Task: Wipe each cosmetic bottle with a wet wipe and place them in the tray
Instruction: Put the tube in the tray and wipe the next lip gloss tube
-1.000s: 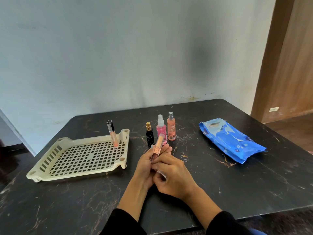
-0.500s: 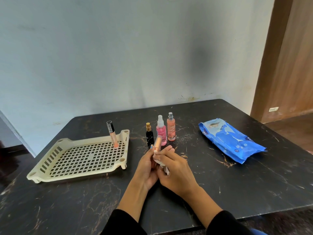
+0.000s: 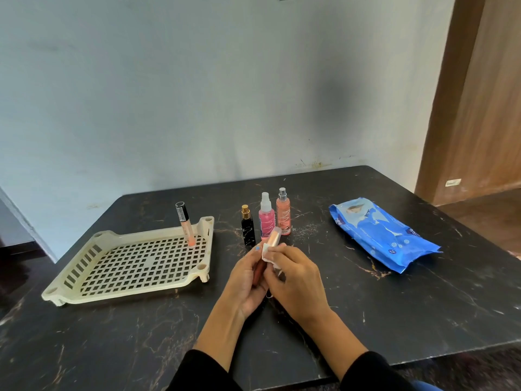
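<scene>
1. My left hand is gripping a slim rose-gold tube by its lower half, tilting its cap away from me toward one o'clock.
2. My right hand is pinching a folded wet wipe around the tube just below the cap, fingertips curled over it.
3. I am judging this as the wiping step for the second item: one peach tube is already standing in the far right corner of the cream tray, at about ten o'clock from my hands.
4. Compared with a second ago, my right hand is sitting higher on the tube; the wipe, which was then tucked low by my palm, is now showing near the cap, so the stroke is travelling upward.
5. Next I am expecting to finish over the cap, then carry the tube left to the tray, which calls for keeping it upright so it is not tipping through the slots.
6. Just beyond my hands at twelve o'clock, the black bottle, pink spray bottle and orange spray bottle are waiting in a close row on the dark table.
7. The blue wipes pack is lying at two o'clock, well apart from the bottles.
</scene>
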